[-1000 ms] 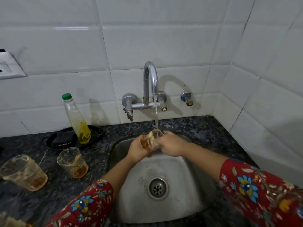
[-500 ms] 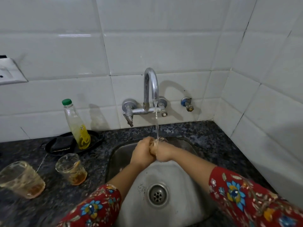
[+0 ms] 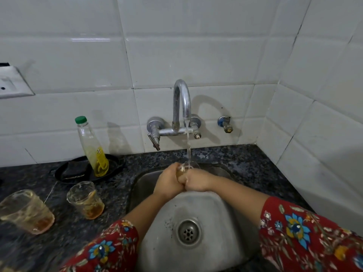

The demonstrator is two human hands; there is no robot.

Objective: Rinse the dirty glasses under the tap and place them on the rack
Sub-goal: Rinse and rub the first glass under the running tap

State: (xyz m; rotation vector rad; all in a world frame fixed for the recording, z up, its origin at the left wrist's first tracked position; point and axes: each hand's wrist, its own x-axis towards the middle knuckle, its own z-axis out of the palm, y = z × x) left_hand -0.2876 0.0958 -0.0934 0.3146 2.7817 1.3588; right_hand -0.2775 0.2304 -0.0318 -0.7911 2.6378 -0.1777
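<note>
From the head view, the room is a tiled corner: glossy white wall tiles (image 3: 196,55) with thin grey joints rise behind and to the right of the tap (image 3: 181,99), a curved chrome spout on a wall-mounted bar. Below the tap lies a speckled dark stone counter (image 3: 245,160) with a dull, rounded steel sink (image 3: 216,222) set into it, its ringed drain (image 3: 188,231) straight beneath. A thin stream of water (image 3: 188,146) falls from the tap into the clear held glass (image 3: 189,166), which stands upright directly under the spout, over the sink. The left hand (image 3: 170,182) and right hand (image 3: 198,181) both curl round that glass, knuckles touching; red floral sleeves cover the arms. Left of the tap, a clear plastic bottle (image 3: 92,148) with a green cap and yellow liquid stands on a shallow black tray (image 3: 115,163). Further left and nearer the camera, a small dirty glass (image 3: 85,199) and a larger dirty glass (image 3: 25,211) sit on the counter, both with brownish dregs. A small valve (image 3: 225,124) sticks out just right of the tap, and a white switch plate (image 3: 11,83) sits far left.
</note>
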